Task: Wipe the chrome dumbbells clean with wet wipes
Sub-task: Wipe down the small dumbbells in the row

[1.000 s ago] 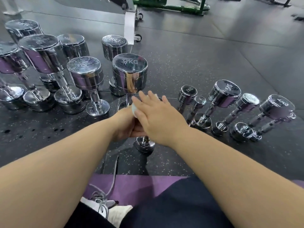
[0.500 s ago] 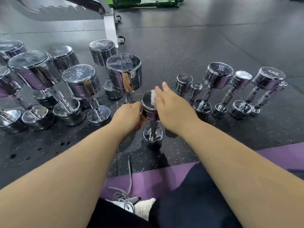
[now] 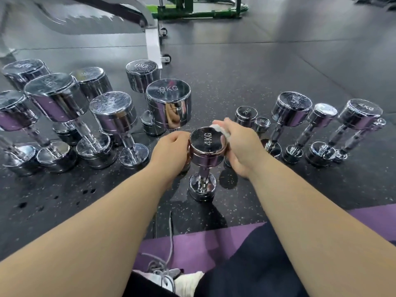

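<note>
Left hand [image 3: 171, 151] grips 4KG dumbbell [image 3: 206, 144]; right hand [image 3: 242, 146] curls around wipe [image 3: 218, 127].

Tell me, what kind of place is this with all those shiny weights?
Looks like a gym, most likely. Many shiny chrome dumbbells stand on end on a dark speckled rubber floor, and a white-legged workout bench and green metal frame sit behind them.

4KG dumbbell [image 3: 206, 142]: chrome metal, mirror-glossy and smooth; the lettering is stamped into the end face. Wipe [image 3: 222, 130], held at its far right rim: white, soft, crumpled. Floor [image 3: 235, 82] beneath it: matt black, speckled, finely grained. Mat [image 3: 192, 245] nearer than it: purple, matt.
</note>
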Demonstrator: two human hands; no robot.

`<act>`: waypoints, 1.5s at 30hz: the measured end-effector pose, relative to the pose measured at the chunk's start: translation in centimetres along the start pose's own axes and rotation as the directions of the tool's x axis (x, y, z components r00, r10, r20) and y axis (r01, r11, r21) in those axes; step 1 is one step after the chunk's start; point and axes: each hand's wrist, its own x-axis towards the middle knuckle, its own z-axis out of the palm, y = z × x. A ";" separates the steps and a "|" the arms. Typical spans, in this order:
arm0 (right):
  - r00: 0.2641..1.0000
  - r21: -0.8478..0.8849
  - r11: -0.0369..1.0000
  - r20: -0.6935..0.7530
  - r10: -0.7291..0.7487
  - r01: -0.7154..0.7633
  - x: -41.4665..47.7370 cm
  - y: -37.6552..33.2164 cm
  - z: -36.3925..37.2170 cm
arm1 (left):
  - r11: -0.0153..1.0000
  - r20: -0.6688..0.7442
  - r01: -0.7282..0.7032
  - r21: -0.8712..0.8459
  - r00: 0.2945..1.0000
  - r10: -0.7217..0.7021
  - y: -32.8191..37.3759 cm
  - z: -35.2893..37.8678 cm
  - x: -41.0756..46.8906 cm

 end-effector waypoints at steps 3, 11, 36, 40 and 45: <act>0.997 -0.129 0.990 -0.068 0.046 -0.054 -0.3 1.0 -0.5 | 0.999 -0.001 0.014 -0.053 1.000 -0.014 -0.1 0.4 0.5; 0.978 -0.319 0.936 -0.088 -0.189 0.152 -2.9 0.8 0.2 | 0.999 0.039 0.049 -0.024 0.998 -0.048 0.4 0.5 -1.1; 0.986 -0.170 0.974 -0.043 -0.159 0.150 1.0 0.2 -1.3 | 0.889 -0.049 -0.198 0.412 0.970 0.239 2.4 0.0 0.8; 0.996 -0.199 0.977 0.044 -0.074 0.081 0.5 -0.2 -1.0 | 0.966 0.013 0.059 0.251 0.998 -0.064 3.5 0.7 1.0; 0.995 -0.293 0.956 0.083 0.057 -0.031 0.7 0.5 -1.8 | 0.975 0.146 0.187 -0.117 0.975 -0.169 1.9 1.4 1.6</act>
